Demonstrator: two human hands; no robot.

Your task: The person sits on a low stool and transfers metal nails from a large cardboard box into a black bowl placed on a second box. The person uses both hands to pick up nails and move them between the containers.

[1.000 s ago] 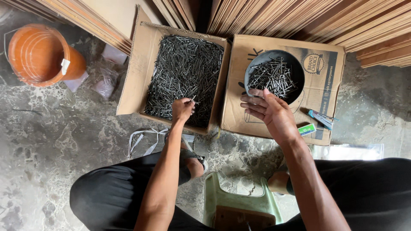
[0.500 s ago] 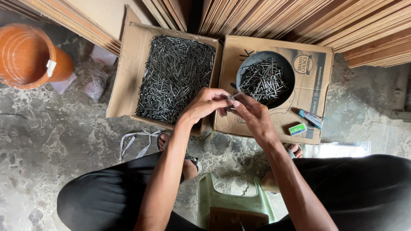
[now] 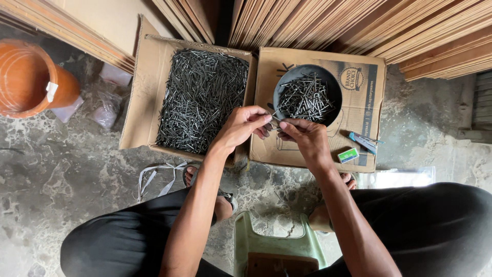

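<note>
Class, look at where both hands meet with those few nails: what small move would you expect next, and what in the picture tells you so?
Probably the right hand carries the pinched nails forward and drops them into the dark bowl. Both the right hand and the left hand meet just below the bowl, which already holds loose nails and sits on the closed box, beside the open box of nails.

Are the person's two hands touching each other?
Touching. The head view shows the left hand and right hand meeting fingertip to fingertip.
</note>
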